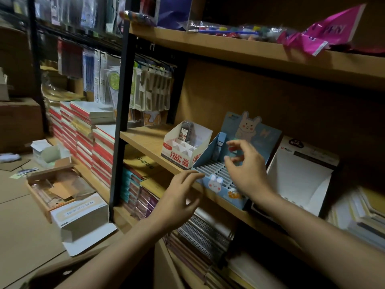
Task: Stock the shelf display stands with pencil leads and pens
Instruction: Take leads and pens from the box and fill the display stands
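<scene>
The right hand [244, 167], fingers loosely spread and holding nothing, hovers over the blue cardboard rabbit display stand [220, 180], just right of the upright blue pencil-lead case [221, 146] standing at its far left. The left hand [181, 197], also empty, hangs near the stand's front corner.

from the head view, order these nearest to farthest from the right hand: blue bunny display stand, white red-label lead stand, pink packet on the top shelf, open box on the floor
From the right hand:
1. Blue bunny display stand, directly under the hand.
2. White red-label lead stand, just to its left on the same shelf.
3. Pink packet, up on the top shelf, to the right.
4. Open box, down on the floor, far left.
</scene>
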Motion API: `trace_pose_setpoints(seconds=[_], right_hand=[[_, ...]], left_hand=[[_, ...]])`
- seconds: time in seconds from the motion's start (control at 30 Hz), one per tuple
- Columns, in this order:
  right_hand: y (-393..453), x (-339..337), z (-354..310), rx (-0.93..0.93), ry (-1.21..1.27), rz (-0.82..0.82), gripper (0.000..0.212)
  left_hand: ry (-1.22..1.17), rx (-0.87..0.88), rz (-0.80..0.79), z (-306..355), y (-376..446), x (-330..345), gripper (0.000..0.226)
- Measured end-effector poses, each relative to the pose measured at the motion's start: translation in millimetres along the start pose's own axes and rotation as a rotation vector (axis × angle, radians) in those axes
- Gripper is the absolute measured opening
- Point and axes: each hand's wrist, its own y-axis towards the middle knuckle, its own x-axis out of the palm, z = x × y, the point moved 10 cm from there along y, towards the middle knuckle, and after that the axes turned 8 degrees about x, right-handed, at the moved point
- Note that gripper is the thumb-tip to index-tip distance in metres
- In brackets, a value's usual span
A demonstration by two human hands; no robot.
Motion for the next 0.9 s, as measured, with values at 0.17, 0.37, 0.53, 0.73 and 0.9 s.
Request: trace_pose_setpoints(seconds=[0.17,0.37,0.53,0.73,0.9], right_hand=[[-81.9,65.8,-18.0,-0.087,0.176,-0.243,0.012],[-196.2,187.4,45.8,0.089,0.033,-0.703,0.015],[-296.8,267.6,116.1,0.38,0.007,-0.97,0.019],[-355.0,319.1,169.6,0.597,-0.132,-1.05,0.021],[-368.9,360.5,174.0,0.48,-0.224,-1.205,0.062]], left_hand=[[-0.284,-0.457,0.0,-54.2,-70.1,7.4,0.007],[-0.114,-1.005,-0.178,-120.4,-241.5,19.3,0.013],[0.053,-1.305,-0.239,-132.5,-371.7,45.6,0.011],[0.075,-1.46,-0.021,-135.1,-439.5,89.8,0.019],[0.25,-1.372,0.063,-163.8,-428.7,92.4,0.032]])
